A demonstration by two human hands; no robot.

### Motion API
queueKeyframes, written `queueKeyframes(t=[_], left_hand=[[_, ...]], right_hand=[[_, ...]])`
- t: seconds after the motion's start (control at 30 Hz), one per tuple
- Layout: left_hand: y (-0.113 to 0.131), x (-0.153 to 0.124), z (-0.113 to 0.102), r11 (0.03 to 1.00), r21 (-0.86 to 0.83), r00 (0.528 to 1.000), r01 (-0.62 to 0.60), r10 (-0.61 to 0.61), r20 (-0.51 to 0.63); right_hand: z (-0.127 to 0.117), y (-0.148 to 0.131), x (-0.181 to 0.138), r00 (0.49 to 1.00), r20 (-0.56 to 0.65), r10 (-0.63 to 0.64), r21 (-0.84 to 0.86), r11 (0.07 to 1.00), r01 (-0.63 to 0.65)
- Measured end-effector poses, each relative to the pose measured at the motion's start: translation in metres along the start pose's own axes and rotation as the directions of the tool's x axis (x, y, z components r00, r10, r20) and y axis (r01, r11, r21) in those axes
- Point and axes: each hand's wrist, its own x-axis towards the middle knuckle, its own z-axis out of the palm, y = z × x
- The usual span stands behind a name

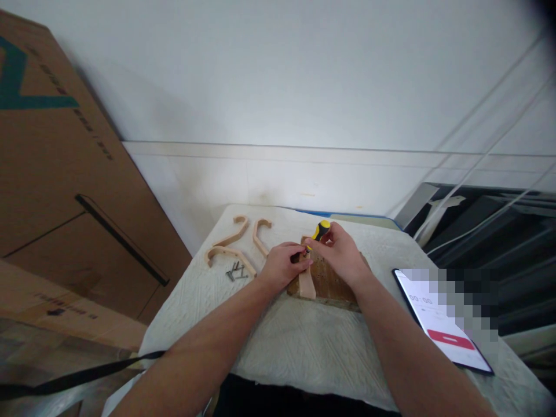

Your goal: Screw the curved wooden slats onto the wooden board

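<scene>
My right hand [341, 255] grips a yellow-and-black screwdriver [322, 230], tilted with its handle up. The screwdriver's tip points down at a pale wooden piece [307, 285] lying on a brown wooden board [336, 286]. My left hand [283, 267] is closed at that piece, its fingertips pinched beside the screwdriver's lower end. What sits between those fingertips is too small to make out. Left of my left hand lie bent wooden hooks [230, 251] and several loose screws [237, 271].
A cloth-covered table [278, 341] carries everything. A tablet [443, 324] with a lit screen lies at the right. A large cardboard box [65, 174] stands on the left, a white wall [278, 87] behind. Dark panels and cables [486, 231] are at the right.
</scene>
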Motion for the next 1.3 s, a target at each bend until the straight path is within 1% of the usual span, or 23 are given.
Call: queueKeyframes(t=[0.07, 0.2, 0.27, 0.37, 0.47, 0.57, 0.7, 0.8, 0.87, 0.97, 1.0, 1.03, 1.07, 1.17, 1.2, 1.27, 1.3], left_hand=[[0.0011, 0.0003, -0.0008, 1.0, -0.006, 1.0, 0.006, -0.006, 0.005], [0.0024, 0.0005, -0.0015, 1.0, -0.001, 1.0, 0.013, -0.013, 0.003], [0.0022, 0.0004, -0.0014, 1.0, 0.012, 1.0, 0.013, -0.013, 0.004], [0.0029, 0.0001, -0.0019, 1.0, 0.013, 1.0, 0.015, -0.015, 0.01], [0.0054, -0.0003, -0.0035, 0.999, -0.006, 0.999, 0.04, -0.04, 0.017], [0.0074, -0.0004, -0.0047, 0.999, -0.011, 0.999, 0.051, -0.051, 0.02], [0.0066, -0.0001, -0.0042, 0.999, -0.011, 0.999, 0.038, -0.038, 0.016], [0.0056, -0.0001, -0.0037, 1.0, -0.01, 1.0, 0.021, -0.021, 0.023], [0.0057, -0.0002, -0.0038, 1.0, -0.001, 0.999, 0.015, -0.015, 0.03], [0.0062, -0.0002, -0.004, 1.0, 0.006, 0.999, 0.021, -0.021, 0.024], [0.006, -0.0003, -0.0038, 1.0, 0.006, 1.0, 0.024, -0.024, 0.02], [0.0055, -0.0003, -0.0036, 1.0, 0.008, 1.0, 0.025, -0.025, 0.018], [0.0047, -0.0003, -0.0032, 1.0, 0.01, 1.0, 0.025, -0.025, 0.018], [0.0014, -0.0004, -0.0019, 1.0, 0.004, 1.0, 0.013, -0.013, 0.016], [0.0006, -0.0005, -0.0016, 1.0, -0.002, 1.0, 0.008, -0.008, 0.017], [0.0002, -0.0006, -0.0014, 1.0, -0.012, 1.0, 0.004, -0.004, 0.016], [0.0006, -0.0006, -0.0015, 1.0, -0.012, 1.0, 0.008, -0.007, 0.016]], right_hand=[[0.0013, -0.0021, -0.0007, 1.0, -0.014, 0.006, 0.013, 1.0, -0.006], [-0.0012, -0.0037, -0.0005, 0.996, 0.087, -0.035, 0.152, 0.988, 0.021], [-0.0043, -0.0037, 0.0002, 0.99, 0.133, -0.051, 0.185, 0.982, 0.026], [-0.0064, -0.0035, 0.001, 0.988, 0.148, -0.052, 0.149, 0.988, 0.03], [-0.0034, -0.0025, 0.0012, 0.996, 0.093, -0.014, 0.119, 0.993, 0.003], [0.0002, -0.0006, 0.0009, 0.998, 0.066, 0.011, 0.149, 0.989, -0.021], [-0.0024, 0.0007, 0.0003, 0.993, 0.119, -0.019, 0.231, 0.973, -0.009], [-0.0056, 0.0023, 0.0005, 0.985, 0.171, -0.037, 0.177, 0.984, 0.006], [-0.0049, 0.0039, 0.0009, 0.99, 0.139, -0.03, 0.099, 0.995, 0.016], [-0.0011, 0.0048, 0.0011, 0.999, -0.002, 0.041, -0.039, 0.998, -0.041], [-0.0002, 0.0043, 0.0009, 0.998, -0.029, 0.059, -0.054, 0.997, -0.061], [0.0, 0.0035, 0.0006, 0.997, -0.028, 0.067, -0.041, 0.997, -0.068], [-0.0004, 0.0026, 0.0003, 0.998, 0.0, 0.067, -0.001, 0.998, -0.067], [-0.0045, 0.0009, 0.0, 0.989, 0.143, 0.042, 0.165, 0.984, -0.066], [-0.006, 0.001, 0.0001, 0.984, 0.177, 0.033, 0.192, 0.979, -0.067], [-0.0072, 0.0018, 0.0005, 0.983, 0.182, 0.02, 0.154, 0.987, -0.049], [-0.0067, 0.0023, 0.0006, 0.989, 0.143, 0.02, 0.097, 0.995, -0.034]])
